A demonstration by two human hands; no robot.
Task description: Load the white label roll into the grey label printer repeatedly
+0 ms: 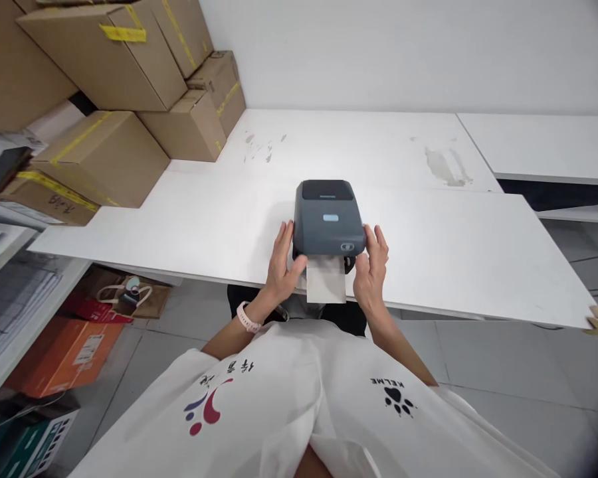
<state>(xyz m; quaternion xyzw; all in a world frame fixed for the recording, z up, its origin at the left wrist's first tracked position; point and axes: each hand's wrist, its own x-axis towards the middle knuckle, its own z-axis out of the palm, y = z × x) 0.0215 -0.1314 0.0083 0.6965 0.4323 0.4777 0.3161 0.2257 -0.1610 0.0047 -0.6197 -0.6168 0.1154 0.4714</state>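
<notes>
The dark grey label printer [329,216] sat on the white worktop [428,245], near its front edge and directly between the person's two hands. The left hand [282,267] lay against the printer's left side and the right hand [372,269] against its right, both at the near end of the casing — fingers stretched forward, thumbs turned inward toward the front. Both hands were open, flat-fingered at the flanks; whether they bore any of the printer's weight could not be told. A pale paper strip [325,279] stuck out of the printer's front toward the person, running between the thumbs and reaching past the worktop's edge. A pink wristband [249,318] circled the left wrist. Well apart, at the worktop's left end, cardboard boxes [104,159] with yellow tape stood stacked.
</notes>
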